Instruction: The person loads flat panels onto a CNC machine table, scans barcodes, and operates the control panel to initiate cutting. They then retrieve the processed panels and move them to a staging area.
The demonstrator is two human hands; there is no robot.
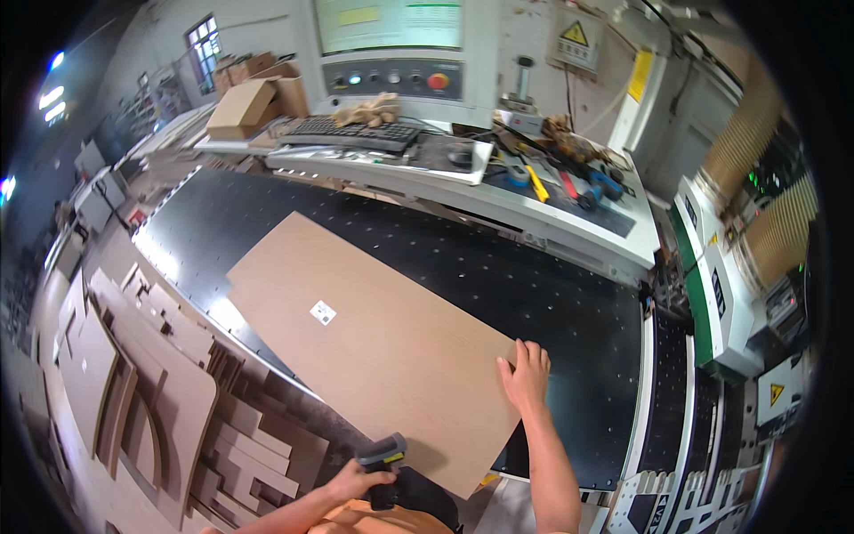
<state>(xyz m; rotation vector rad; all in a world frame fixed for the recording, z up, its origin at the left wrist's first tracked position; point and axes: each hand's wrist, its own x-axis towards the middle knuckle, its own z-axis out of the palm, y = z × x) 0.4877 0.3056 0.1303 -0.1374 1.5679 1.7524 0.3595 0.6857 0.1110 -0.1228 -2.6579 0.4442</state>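
The black, dotted table (587, 392) is carrying the brown panel (400, 338), which is lying flat w/ its lower edge sticking out past the table on the person's side. R hand (527, 378) is resting at the panel's R end near the far corner, thumb on the top face; can't tell if the fingers are hooking under, so grip = unclear. L hand (351, 483) is wrapping round the handle of a dark handheld scanner (384, 452) w/ a yellow band, just above the panel's near edge. The small white label (323, 311) is sitting uncovered, well apart from both hands. IMO handling well is meaning: R hand steadying the panel, esp. w/ that overhang; L wrist staying loose, scanner clear of the edge; sleeves & fingers keeping off the label.
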